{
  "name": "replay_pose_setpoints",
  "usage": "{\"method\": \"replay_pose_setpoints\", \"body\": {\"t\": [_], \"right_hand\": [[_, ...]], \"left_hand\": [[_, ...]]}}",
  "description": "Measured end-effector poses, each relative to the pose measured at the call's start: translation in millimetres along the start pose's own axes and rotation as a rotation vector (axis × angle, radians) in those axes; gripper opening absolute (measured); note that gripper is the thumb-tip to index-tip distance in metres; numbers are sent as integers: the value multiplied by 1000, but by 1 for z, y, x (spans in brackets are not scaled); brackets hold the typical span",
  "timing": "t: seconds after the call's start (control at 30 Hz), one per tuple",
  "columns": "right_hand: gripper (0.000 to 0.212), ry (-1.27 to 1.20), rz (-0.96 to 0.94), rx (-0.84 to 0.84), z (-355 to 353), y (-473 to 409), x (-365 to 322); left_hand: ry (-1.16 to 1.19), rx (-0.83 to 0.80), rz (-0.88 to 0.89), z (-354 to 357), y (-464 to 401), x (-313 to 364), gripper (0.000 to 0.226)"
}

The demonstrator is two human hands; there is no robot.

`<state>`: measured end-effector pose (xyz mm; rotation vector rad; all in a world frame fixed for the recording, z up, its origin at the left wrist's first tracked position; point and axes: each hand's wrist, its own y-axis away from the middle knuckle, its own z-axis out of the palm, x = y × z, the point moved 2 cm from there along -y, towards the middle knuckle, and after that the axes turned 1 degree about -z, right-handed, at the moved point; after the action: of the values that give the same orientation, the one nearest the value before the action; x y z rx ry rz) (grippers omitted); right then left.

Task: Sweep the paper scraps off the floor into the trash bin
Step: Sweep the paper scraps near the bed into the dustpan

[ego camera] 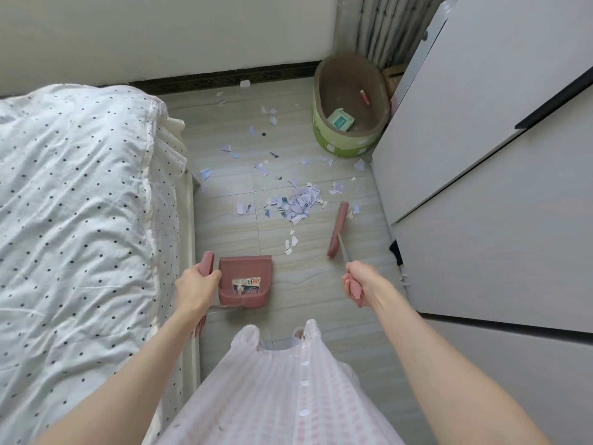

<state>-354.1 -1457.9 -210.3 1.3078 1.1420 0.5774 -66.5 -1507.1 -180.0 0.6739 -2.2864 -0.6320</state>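
Observation:
Pale purple and white paper scraps (298,203) lie in a loose heap on the tiled floor, with more strewn toward the far wall. My right hand (362,284) grips the handle of a pink broom; the broom head (338,232) rests on the floor just right of the heap. My left hand (195,290) holds the handle of a pink dustpan (245,277), which stands on the floor nearer to me, its mouth facing the scraps. The green trash bin (348,107) stands at the far right, with a green packet and a red item inside.
A bed with a dotted white quilt (80,203) fills the left side. White cabinet doors (481,187) wall off the right. The floor strip between them is narrow. A curtain (382,30) hangs behind the bin. My pink-checked skirt (282,387) covers the near floor.

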Motion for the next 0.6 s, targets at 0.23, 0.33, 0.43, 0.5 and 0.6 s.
{"method": "replay_pose_setpoints", "body": {"t": [0.23,0.33,0.43,0.5,0.6], "right_hand": [[30,-1,42,65,-8,4,-6],[29,8,17,113,-14,-1,-15],[29,11,25,127,-20,-10,-29],[28,18,53,128,-23,-17,-43],[33,65,79,115,-20,-30,-63]], "left_hand": [[1,64,-7,-18,-3,5,17],[-3,86,-9,-24,-7,13,18],[-66,98,-6,-27,-18,21,19],[-125,98,16,-28,-28,28,17],[-197,77,24,-30,-46,38,11]]}}
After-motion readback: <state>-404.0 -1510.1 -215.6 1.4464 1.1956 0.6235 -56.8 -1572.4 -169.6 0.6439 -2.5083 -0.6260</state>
